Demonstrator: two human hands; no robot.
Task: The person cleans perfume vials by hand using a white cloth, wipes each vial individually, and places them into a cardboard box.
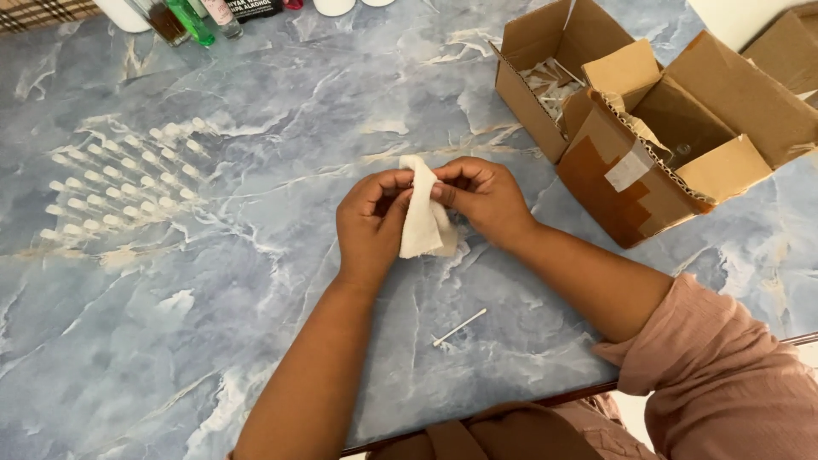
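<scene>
While both hands meet over the middle of the marbled blue tabletop (213, 341), they share a small folded white cloth (422, 217). The left hand (371, 223) pinches the cloth's left edge between thumb and fingertips, and the right hand (481, 198) pinches its upper right edge the same way, fingers curled and pressed together on the fabric. The cloth hangs between them, lifted just off the surface, its lower end drooping toward the near edge.

Closer to the near edge, just below the hands, a cotton swab (458, 327) lies slantwise on the tabletop, apart from both hands. Toward the left edge, rows of small clear vials (128, 183) are laid out side by side. At the far right corner stand two open cardboard boxes (630, 128), touching each other, one with shredded paper inside. Along the far edge near the left corner stands a cluster of bottles (187, 17), one of them green
</scene>
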